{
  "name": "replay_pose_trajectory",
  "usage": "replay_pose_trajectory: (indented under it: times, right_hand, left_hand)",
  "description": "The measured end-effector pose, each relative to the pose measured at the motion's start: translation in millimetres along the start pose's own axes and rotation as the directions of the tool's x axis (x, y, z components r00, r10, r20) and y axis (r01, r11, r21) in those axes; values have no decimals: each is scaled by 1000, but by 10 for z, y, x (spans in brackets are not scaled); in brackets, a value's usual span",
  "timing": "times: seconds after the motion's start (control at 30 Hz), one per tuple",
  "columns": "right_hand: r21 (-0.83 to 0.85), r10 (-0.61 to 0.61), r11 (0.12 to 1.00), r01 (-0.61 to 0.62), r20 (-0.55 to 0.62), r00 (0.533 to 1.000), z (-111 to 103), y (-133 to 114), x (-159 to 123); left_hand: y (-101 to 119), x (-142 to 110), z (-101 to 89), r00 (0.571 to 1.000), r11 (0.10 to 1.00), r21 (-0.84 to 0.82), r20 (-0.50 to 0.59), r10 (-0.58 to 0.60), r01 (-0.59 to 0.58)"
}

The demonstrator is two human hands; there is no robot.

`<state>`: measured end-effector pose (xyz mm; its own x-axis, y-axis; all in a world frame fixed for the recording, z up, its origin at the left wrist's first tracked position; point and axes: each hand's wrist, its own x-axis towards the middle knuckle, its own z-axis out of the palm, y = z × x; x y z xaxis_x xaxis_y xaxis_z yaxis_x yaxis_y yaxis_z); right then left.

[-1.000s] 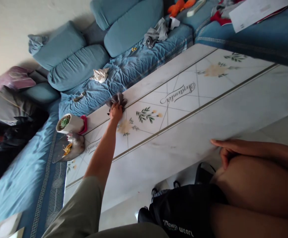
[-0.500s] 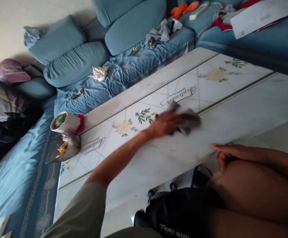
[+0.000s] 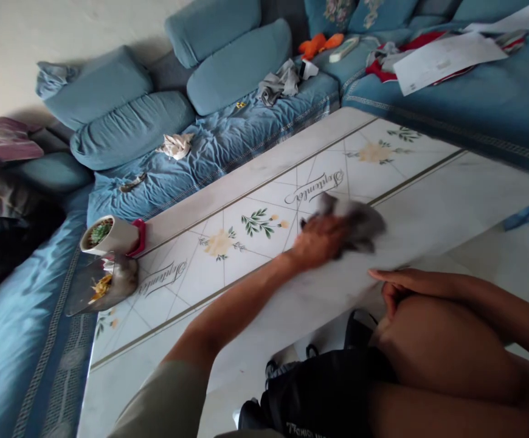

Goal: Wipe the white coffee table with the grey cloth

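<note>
Grey cloth [image 3: 365,226] in outstretched left hand [image 3: 323,239]

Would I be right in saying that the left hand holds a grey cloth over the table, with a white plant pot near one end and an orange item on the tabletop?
Not quite: the head view shows the orange item on the blue sofa. The left hand does hold a grey cloth over the table, with a white plant pot near one end.

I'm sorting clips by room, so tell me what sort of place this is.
Most likely a home living room: blue sofa seating with cushions runs beside a long table, and a potted succulent stands near one end.
</note>
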<state>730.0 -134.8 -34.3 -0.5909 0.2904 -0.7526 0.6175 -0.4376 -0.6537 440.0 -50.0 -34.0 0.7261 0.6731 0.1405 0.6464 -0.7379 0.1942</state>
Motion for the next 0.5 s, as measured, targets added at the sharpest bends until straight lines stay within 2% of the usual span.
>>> replay_pose_trajectory:
  times: [0.03,0.07,0.1,0.13,0.2,0.23,0.3,0.37,0.4,0.43,0.47,0.5]
  right_hand:
    - [-17,-7,1000,7,-1,1000,4,-10,-2]
    - [-30,-17,999,16,0,1000,8,-14,-4]
    - [-35,-25,999,25,4,1000,10,-11,-6]
    - [-32,-33,999,33,6,999,11,-2,-9]
    - [-16,-47,999,47,8,999,10,29,-14]
    - [-10,-58,998,58,13,998,8,46,-18]
    - [-9,-81,997,81,18,997,3,71,-26]
    - [-4,-104,995,104,27,994,-7,86,-30]
    - [2,-114,994,114,32,993,-15,93,-27]
    - [9,-122,993,121,39,992,-24,102,-21]
    - [19,-126,992,125,46,991,-34,114,-10]
    - [30,-124,992,122,54,991,-44,128,4]
  left_hand:
    - [187,-11,93,992,992,8,3,123,-123]
    - [270,-21,133,981,981,3,17,195,-195]
    - [242,-29,115,977,977,-15,35,211,-211]
    - [109,-31,42,984,985,-41,60,169,-167]
    - [-400,-31,-239,994,996,-69,98,-50,57]
    - [-722,-40,-422,972,974,-58,98,-214,220]
    - [-1361,-90,-799,880,881,-9,36,-473,473]
    - [-1826,-173,-1077,739,739,6,-51,-672,673]
    - [-1947,-211,-1142,682,684,2,-82,-727,730]
    - [-1982,-235,-1146,649,653,-5,-101,-754,758]
    - [-1926,-242,-1088,654,659,-9,-107,-749,752]
    - [-1784,-228,-973,692,696,-10,-99,-716,718]
